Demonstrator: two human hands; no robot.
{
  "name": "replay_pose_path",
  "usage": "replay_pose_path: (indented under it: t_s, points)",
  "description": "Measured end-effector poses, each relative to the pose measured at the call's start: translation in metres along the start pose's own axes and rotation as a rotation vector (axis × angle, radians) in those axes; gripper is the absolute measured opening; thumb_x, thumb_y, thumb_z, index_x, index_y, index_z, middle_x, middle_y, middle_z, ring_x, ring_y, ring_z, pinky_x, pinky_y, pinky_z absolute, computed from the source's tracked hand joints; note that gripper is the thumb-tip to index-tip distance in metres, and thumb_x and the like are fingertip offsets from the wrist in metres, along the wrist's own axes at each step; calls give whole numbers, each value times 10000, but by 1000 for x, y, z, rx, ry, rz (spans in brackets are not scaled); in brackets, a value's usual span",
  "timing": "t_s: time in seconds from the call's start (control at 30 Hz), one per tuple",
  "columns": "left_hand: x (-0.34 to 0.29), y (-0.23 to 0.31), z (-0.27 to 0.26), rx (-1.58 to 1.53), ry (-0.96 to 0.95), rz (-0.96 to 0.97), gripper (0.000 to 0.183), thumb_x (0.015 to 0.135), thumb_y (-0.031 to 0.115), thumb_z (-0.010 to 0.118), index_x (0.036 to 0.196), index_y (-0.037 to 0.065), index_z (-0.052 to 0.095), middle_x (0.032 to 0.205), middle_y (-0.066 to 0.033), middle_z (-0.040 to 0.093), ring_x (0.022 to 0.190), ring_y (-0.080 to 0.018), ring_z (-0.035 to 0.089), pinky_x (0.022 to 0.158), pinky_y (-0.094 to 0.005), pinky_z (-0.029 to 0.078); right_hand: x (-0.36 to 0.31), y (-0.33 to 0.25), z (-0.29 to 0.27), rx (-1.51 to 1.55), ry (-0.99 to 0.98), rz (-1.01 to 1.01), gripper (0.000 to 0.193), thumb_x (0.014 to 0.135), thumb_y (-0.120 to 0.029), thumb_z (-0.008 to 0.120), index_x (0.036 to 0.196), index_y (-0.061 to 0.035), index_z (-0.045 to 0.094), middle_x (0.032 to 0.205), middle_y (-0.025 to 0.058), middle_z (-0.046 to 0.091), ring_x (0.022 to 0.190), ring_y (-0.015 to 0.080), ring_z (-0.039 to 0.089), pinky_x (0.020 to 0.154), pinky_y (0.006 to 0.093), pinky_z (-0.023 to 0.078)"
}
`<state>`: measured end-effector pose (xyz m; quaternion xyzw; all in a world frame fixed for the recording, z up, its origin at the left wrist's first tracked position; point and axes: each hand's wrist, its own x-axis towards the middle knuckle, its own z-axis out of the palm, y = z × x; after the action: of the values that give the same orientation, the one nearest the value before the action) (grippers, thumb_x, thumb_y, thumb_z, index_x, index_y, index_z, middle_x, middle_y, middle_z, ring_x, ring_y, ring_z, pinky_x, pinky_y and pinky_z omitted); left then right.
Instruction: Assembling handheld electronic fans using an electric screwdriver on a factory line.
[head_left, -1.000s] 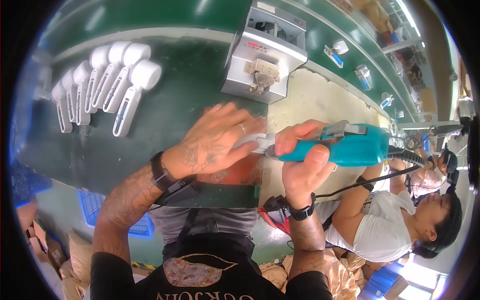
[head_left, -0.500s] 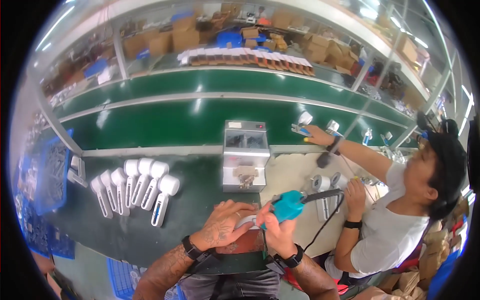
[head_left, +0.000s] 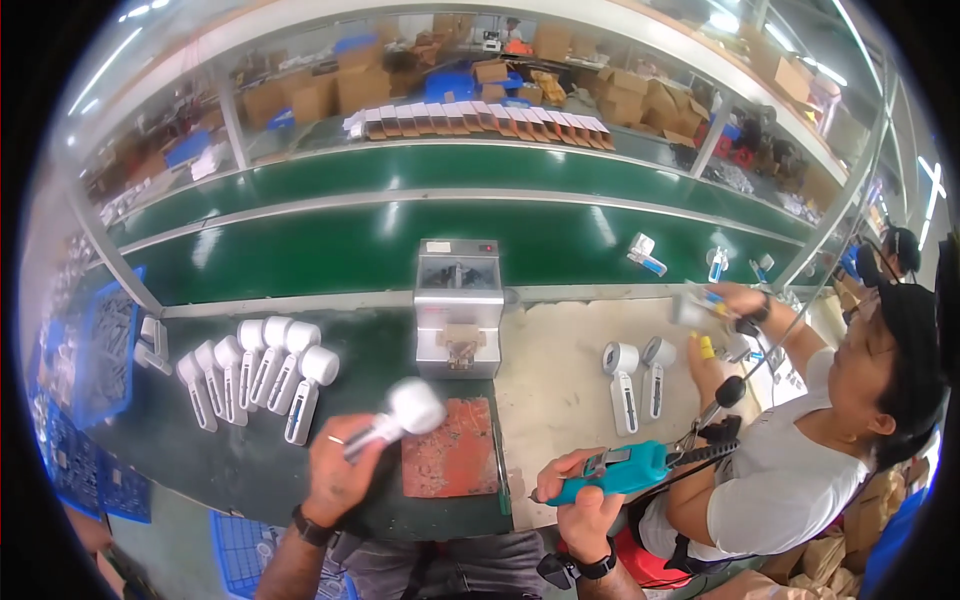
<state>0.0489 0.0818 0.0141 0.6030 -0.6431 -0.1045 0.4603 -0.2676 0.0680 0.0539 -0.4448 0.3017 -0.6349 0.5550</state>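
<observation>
- Standing at the far left, a blue crate (head_left: 108, 345) is holding a heap of small parts; white pieces (head_left: 152, 345) are resting just beside it on the dark green bench (head_left: 200, 470)
- Next, seven white devices (head_left: 245, 375) with round heads are lying side by side in a fanned row; below the bench's near edge a blue basket (head_left: 235, 555) is showing
- The left hand (head_left: 340, 475) is grasping the handle of another white device (head_left: 415, 405), well right of the row; its blurred round head is overlapping the far-left corner of a worn red mat (head_left: 450, 455) in this view
- Behind the mat a grey machine (head_left: 458, 310) is standing upright, blocking part of the green belt (head_left: 350, 240)
- Right of the mat a cream sheet (head_left: 540, 400) is covering the bench; two more white devices (head_left: 622, 390) are lying on it
- The right hand (head_left: 585, 500) is clasping a teal power tool (head_left: 615, 470), its tip pointing left; a dark coiled cable (head_left: 705, 453) is running from its back, crossing before the co-worker (head_left: 770, 460)
- At the far right, the co-worker's hand (head_left: 738, 300) is reaching over the sheet beside a blurred pale object
</observation>
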Motion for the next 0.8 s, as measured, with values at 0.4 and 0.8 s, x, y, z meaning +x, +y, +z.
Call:
replay_pose_path:
  t_s: [0.4,0.8]
  points:
    - [0,-33,-19,276,27,-87,414,874,38,790,1253,10,624,1088,-180,685,978,-367,696,860,-445,568,4,5,-3,-110,-17,65,824,850,-680,808,1137,70,620,796,102,637,738,232,662,659,362,537]
    - [14,-55,-23,298,55,-56,341,903,27,751,1220,6,624,1098,-183,668,1013,-382,662,901,-462,529,5,2,-3,-112,-59,131,808,836,-628,854,1156,79,630,835,115,666,775,225,673,699,356,550]
